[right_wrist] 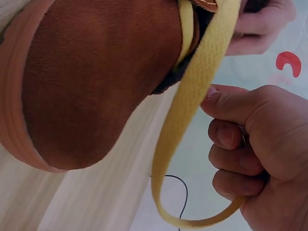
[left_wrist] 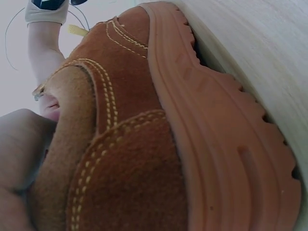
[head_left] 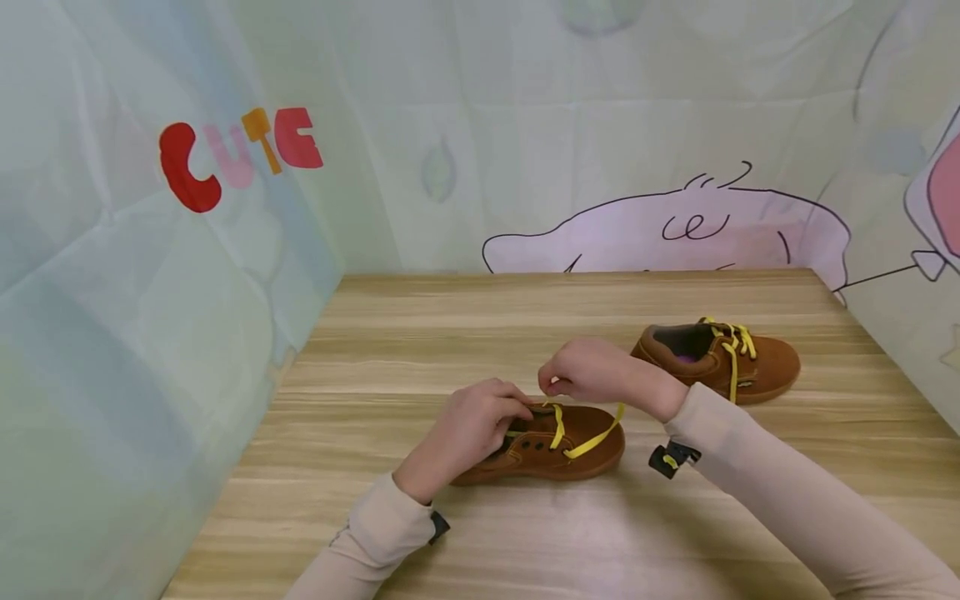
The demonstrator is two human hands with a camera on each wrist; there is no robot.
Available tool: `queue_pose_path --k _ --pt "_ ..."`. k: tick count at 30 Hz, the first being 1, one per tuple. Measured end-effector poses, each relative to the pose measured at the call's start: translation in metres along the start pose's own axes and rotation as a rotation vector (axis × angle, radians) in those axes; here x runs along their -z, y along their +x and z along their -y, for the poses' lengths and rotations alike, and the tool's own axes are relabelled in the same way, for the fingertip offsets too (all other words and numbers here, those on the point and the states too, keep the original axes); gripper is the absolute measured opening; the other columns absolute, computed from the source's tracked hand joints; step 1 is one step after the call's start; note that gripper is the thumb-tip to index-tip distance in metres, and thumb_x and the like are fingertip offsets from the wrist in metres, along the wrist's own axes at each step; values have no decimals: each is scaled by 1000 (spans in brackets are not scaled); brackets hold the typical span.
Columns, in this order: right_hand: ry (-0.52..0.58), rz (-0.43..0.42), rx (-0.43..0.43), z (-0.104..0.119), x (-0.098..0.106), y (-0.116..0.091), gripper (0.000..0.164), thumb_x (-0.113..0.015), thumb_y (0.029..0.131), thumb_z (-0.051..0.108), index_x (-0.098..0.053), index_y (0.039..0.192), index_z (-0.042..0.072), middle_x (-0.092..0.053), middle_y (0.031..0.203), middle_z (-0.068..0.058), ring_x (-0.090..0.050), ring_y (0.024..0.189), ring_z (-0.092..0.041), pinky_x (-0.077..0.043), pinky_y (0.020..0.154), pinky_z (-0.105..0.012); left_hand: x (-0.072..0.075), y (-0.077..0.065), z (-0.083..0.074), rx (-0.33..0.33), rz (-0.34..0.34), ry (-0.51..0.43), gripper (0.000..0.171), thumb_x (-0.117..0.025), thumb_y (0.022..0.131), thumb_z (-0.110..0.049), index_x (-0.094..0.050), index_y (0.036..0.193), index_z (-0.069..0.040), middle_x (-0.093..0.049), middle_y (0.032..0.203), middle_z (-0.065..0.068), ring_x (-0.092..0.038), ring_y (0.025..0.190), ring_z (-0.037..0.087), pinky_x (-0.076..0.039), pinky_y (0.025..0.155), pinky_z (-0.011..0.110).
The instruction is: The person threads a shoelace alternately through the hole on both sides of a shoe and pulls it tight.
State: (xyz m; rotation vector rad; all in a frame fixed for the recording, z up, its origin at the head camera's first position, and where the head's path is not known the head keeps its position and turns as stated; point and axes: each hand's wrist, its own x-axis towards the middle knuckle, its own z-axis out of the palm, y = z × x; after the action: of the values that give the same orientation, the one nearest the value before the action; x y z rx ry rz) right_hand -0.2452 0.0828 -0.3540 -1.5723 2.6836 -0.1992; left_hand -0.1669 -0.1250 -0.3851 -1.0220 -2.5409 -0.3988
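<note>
A brown suede shoe (head_left: 585, 462) with a yellow shoelace (head_left: 592, 443) sits on the table, toe to the right. My left hand (head_left: 472, 421) grips the shoe at its opening, its fingertips partly hidden by the upper. Above the far side of the lacing is my right hand (head_left: 592, 371). In the right wrist view, the right hand (right_wrist: 260, 144) has its fingers curled round the lace (right_wrist: 192, 91), whose loop hangs in front of the toe. The left wrist view shows the heel and sole of the shoe (left_wrist: 130, 178) close up, beside the left hand (left_wrist: 21, 163).
A second brown shoe (head_left: 776, 367) with yellow laces stands farther back on the right, partly behind the right wrist. Printed cloth walls (head_left: 420, 100) enclose the wood-grain table (head_left: 420, 317) at the left, back and right.
</note>
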Motion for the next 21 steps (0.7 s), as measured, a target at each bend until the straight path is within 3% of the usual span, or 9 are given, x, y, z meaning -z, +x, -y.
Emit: queue_pose_path --k 4,12,16,21 --pt "-1 -19 -5 -1 -2 1 9 -63 90 22 -68 82 22 -68 78 11 -57 68 -4 -48 66 -25 0 -1 -1 22 -17 58 13 -69 83 -11 -76 90 -19 -70 99 -9 -65 94 7 -54 79 21" --pt "14 -79 41 3 -3 2 8 -62 90 23 -68 84 23 -68 79 12 -55 65 -2 -46 62 -22 0 -3 -6 66 4 173 7 -73 82 -26 -76 86 -23 -70 98 -8 -63 90 8 -55 71 22" --pt "43 -73 44 5 -6 2 8 -63 90 22 -69 86 22 -69 80 11 -55 65 -2 -46 63 -21 -2 -1 -11 120 1 195 12 -70 84 -33 -77 87 -23 -71 98 -9 -63 89 8 -55 73 23" --pt "151 -37 -22 6 -6 -1 10 -61 92 20 -70 89 20 -70 82 9 -54 66 -1 -46 65 -21 -6 5 -16 185 35 181 27 -63 83 -49 -78 85 -26 -73 100 -8 -63 90 11 -53 79 24"
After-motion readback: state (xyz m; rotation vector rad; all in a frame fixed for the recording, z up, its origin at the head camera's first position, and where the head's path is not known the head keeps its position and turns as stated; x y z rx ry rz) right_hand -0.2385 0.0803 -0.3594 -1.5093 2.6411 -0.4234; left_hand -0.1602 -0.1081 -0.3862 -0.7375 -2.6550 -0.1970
